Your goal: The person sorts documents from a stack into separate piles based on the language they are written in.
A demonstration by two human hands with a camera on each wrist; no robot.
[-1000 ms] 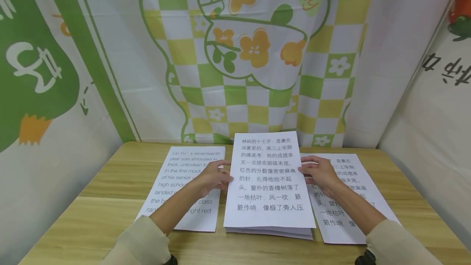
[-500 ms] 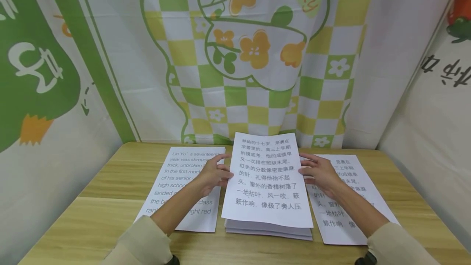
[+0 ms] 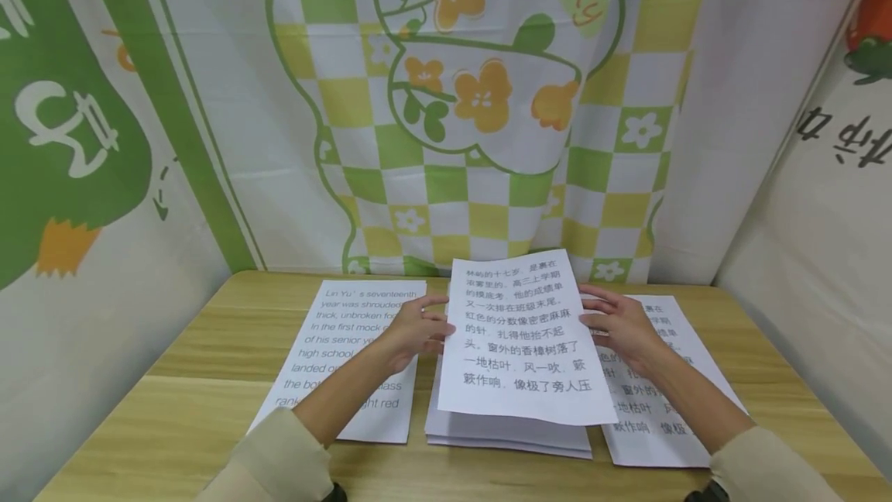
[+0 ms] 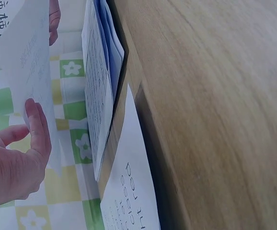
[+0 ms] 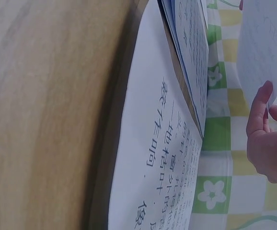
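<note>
Between my two hands a sheet of paper (image 3: 519, 359) printed with Chinese text is held up by its side edges. My left hand (image 3: 414, 335) pinches its left edge, thumb on one face and fingers behind, as the left wrist view shows. On the opposite edge my right hand (image 3: 630, 335) pinches it in the same way. Beneath hangs the middle stack of paper (image 3: 509, 438), mostly covered by the sheet in the head view. Both wrist views show the sheet raised clear above that stack.
An English-printed paper (image 3: 376, 417) lies at the left, partly under my left forearm. At the right lies a Chinese-printed paper (image 3: 655, 448), partly behind my right arm. All rest on a wooden table (image 3: 195, 378). A checked curtain (image 3: 453, 208) hangs behind the back edge.
The sheet has come up off the middle stack and shifted to the right, uncovering more of the stack's front. Both hands have moved right with it.
</note>
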